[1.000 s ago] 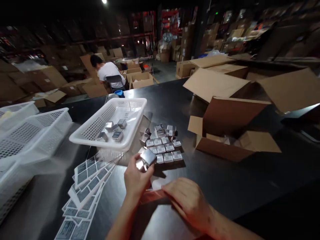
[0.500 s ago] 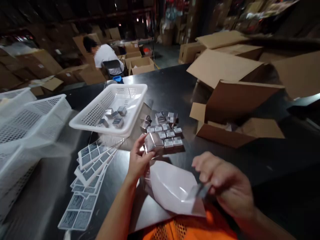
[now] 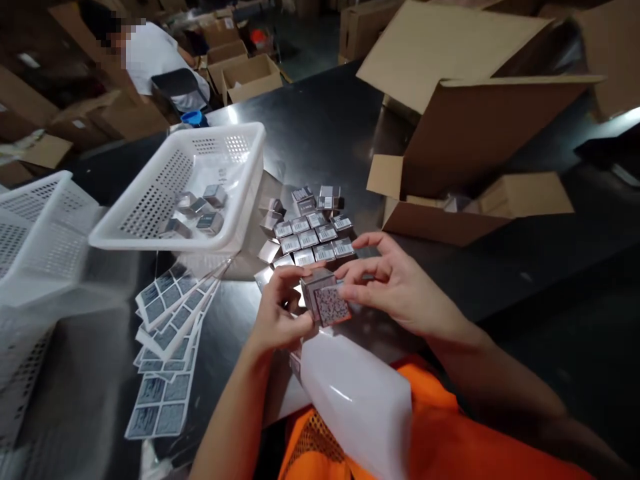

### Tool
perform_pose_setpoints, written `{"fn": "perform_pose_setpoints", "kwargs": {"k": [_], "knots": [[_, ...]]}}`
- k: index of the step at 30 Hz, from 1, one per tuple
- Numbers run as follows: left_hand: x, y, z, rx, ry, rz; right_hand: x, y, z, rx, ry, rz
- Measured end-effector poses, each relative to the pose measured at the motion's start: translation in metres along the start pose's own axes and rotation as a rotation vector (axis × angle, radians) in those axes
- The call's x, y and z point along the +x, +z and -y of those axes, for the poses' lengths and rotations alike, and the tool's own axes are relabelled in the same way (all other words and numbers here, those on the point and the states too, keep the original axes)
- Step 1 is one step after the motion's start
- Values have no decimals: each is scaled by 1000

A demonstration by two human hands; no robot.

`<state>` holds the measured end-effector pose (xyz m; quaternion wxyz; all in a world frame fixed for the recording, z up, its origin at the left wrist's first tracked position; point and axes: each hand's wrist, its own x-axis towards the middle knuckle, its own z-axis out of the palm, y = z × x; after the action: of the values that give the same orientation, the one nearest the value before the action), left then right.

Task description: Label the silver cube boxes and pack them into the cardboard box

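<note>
The left hand [image 3: 277, 313] holds a small silver box [image 3: 325, 300] above the near edge of the dark surface [image 3: 500, 280], its fingers [image 3: 293, 275] curled narrowly around the box's left and top sides. The right hand [image 3: 400, 287] meets the box from the right: its fingers [image 3: 363, 273] are only a little spread, and the tips rest on the box's upper right edge, beside a speckled square label on the face turned toward the camera. The box sits between the 2 hands, tilted, clear of the surface.

Just beyond the fingers lies a tight cluster of silver boxes [image 3: 313, 230], most with white labels up. To the left of that stands a white perforated basket [image 3: 175, 187] with several more boxes inside, and another white basket [image 3: 35, 233] stands at the far left. Fanned label sheets [image 3: 170, 333] lie left of the left forearm. A white glossy sheet [image 3: 360, 400] curls over an orange garment just below the hands. An open cardboard carton [image 3: 465, 167] stands to the right of the cluster. Across the surface a person in a white shirt [image 3: 155, 53] sits among cartons.
</note>
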<state>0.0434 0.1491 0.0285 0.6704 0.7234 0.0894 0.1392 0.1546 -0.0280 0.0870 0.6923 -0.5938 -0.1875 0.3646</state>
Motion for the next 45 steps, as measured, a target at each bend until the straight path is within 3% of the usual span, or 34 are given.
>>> {"fn": "perform_pose_setpoints", "kwargs": {"k": [10, 36, 45], "knots": [[0, -2, -3, 44, 77, 2, 1, 4, -2, -46, -50, -24], [0, -2, -5, 91, 37, -18, 4, 7, 0, -117, -29, -55], [-1, -4, 1, 91, 49, -31, 6, 11, -13, -206, -142, -194]]}}
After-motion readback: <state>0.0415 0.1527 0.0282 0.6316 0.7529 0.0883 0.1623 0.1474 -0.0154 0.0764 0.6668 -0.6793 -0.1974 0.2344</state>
